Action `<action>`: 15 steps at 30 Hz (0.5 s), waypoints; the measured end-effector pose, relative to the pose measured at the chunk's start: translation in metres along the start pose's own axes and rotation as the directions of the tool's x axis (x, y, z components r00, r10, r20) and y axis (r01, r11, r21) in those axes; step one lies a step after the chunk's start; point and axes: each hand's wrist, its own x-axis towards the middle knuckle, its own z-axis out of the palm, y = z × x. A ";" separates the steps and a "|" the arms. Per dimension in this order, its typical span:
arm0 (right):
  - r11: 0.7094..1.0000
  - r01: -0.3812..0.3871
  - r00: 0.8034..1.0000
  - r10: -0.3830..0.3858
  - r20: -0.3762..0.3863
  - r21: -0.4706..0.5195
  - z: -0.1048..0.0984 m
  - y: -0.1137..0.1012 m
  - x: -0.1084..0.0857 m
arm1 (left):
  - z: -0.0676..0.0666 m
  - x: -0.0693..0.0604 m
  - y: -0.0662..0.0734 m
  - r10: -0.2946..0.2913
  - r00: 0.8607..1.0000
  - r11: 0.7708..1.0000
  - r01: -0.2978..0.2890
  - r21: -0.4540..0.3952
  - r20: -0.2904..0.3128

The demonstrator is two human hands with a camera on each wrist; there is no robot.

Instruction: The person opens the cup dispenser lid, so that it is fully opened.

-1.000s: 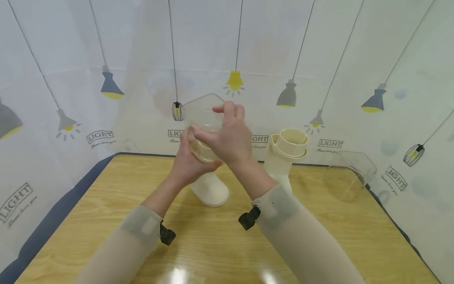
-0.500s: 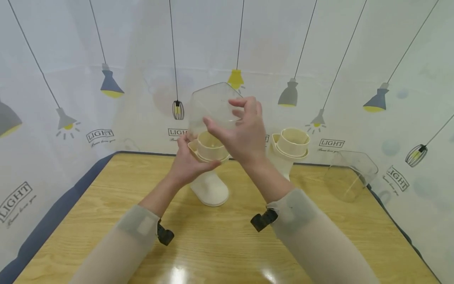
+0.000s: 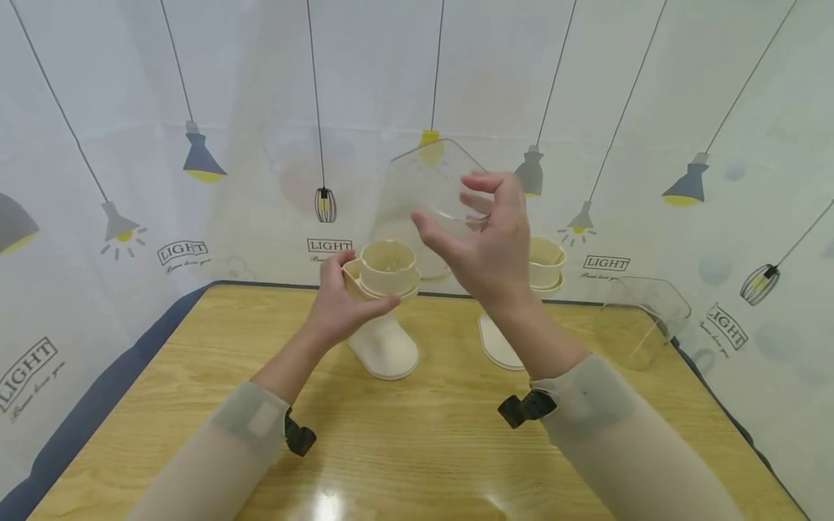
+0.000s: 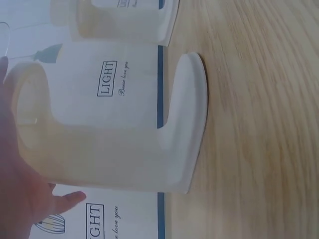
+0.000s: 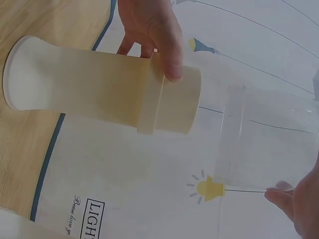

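Observation:
A cream stand [image 3: 387, 347] with a round collar on top and a flat foot rises from the table [image 3: 365, 463]. My left hand [image 3: 335, 307] grips it just below the collar, thumb in front and fingers round the far left side. Up and to the right of that collar, my right hand [image 3: 491, 250] holds a clear, angular plastic container [image 3: 423, 195] by its right side. In the right wrist view a gap shows between the clear container [image 5: 274, 139] and the cream stand [image 5: 99, 84]. The right fingers' grip is partly hidden behind the container.
A second cream stand [image 3: 546, 264] stands at the back right, partly behind my right arm. Farther right, another clear container [image 3: 641, 322] rests near the table's far right corner. A white backdrop [image 3: 260, 181] printed with lamps hangs behind the table.
My right hand has lifted the clear container off the stand's collar and carried it up and right, uncovering the collar. My left hand stays on the stand.

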 end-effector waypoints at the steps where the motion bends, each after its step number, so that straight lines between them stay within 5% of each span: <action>1: 1.000 -0.004 1.000 0.004 0.000 -0.004 -0.003 0.001 0.000 | 0.001 0.000 0.001 -0.002 1.000 1.000 0.002 0.007 -0.007; 15: 0.994 -0.088 0.996 0.088 -0.015 -0.070 -0.059 0.013 0.000 | 0.005 -0.003 0.009 -0.083 0.996 0.991 0.086 0.099 -0.031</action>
